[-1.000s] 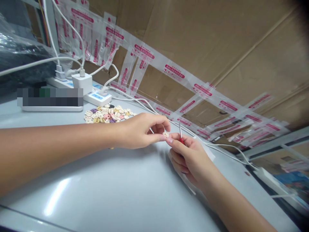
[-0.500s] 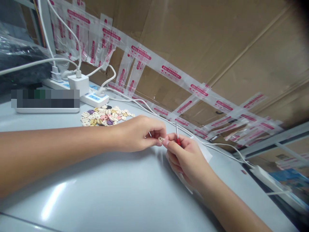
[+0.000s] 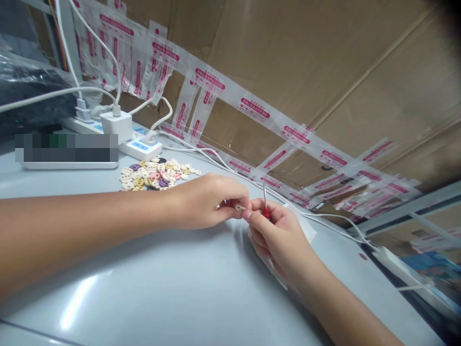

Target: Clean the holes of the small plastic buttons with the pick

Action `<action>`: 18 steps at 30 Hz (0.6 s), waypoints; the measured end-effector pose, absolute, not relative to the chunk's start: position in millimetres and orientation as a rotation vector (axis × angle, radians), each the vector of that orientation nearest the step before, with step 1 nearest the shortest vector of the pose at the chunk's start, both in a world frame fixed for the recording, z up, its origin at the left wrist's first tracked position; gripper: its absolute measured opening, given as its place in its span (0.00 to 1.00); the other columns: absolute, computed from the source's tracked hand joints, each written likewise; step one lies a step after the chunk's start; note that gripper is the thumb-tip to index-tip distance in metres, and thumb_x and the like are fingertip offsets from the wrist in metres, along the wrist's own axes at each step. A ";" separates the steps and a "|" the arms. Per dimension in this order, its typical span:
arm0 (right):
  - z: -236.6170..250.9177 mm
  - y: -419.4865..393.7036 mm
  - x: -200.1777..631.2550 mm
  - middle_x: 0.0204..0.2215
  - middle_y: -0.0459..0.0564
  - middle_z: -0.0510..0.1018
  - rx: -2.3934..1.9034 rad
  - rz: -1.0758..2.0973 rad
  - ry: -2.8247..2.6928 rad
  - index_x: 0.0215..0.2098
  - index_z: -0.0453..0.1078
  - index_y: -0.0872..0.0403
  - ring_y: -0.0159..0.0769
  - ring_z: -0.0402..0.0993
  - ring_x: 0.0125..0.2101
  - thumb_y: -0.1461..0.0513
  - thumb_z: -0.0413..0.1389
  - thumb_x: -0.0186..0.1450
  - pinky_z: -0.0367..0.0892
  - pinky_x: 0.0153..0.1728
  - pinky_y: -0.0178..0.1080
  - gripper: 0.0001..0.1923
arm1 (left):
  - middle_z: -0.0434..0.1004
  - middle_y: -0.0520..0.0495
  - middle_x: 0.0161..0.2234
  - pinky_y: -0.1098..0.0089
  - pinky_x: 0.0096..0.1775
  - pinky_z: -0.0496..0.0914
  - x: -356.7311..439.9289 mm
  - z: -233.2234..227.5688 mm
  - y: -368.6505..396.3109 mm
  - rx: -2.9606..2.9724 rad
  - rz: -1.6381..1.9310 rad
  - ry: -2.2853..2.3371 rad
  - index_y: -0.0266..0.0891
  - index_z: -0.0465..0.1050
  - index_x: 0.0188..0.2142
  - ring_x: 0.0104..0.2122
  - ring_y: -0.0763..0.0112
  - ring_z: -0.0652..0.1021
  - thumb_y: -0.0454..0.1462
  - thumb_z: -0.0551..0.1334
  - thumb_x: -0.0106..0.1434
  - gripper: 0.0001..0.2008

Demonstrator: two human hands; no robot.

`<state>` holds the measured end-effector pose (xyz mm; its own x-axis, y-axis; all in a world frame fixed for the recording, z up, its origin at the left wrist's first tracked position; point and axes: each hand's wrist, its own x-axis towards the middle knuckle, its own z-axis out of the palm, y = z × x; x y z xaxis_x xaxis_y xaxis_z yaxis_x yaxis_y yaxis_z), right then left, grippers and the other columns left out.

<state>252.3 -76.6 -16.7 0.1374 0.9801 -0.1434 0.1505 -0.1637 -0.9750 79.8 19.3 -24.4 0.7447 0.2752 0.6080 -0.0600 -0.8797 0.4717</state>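
Grey worktop (image 3: 180, 288), cardboard behind. Left hand (image 3: 205, 202) fingers pinched on a small cream bead (image 3: 239, 208), touching the right hand (image 3: 277, 235) fingertips; right closed on a red-handled pick (image 3: 265, 204), shaft up. Bead pile (image 3: 154, 175) behind the left wrist. Barely changed from half a second ago.

left hand (image 3: 207, 202): has drawn a little nearer and to the left since a second ago; almost no shift over the last half second.
button (image 3: 239, 208): carried along in the left fingertips, now slightly lower and further left than a second ago.
right hand (image 3: 277, 235): thumb tip has closed in and now touches the button.
small screwdriver (image 3: 265, 204): moved left with the right hand; its metal tip stands more upright.
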 end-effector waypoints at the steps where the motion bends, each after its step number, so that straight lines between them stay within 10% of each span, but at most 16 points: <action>1: -17.2 -77.0 253.1 0.13 0.33 0.53 -1.499 1.135 -1.161 0.32 0.66 0.52 0.22 0.42 0.14 0.48 0.66 0.59 0.41 0.13 0.28 0.19 | 0.78 0.51 0.33 0.76 0.35 0.66 79.8 -24.2 19.2 2.486 0.983 0.149 0.36 0.76 0.37 0.32 0.77 0.75 0.29 0.62 0.65 0.04; 18: -19.0 -82.9 249.9 0.17 0.34 0.53 -1.510 0.824 -1.292 0.31 0.69 0.53 0.23 0.48 0.15 0.53 0.65 0.61 0.46 0.15 0.30 0.14 | 0.77 0.48 0.37 0.74 0.38 0.68 78.4 -23.7 19.6 2.652 1.082 0.066 0.35 0.75 0.40 0.36 0.72 0.77 0.31 0.61 0.67 0.04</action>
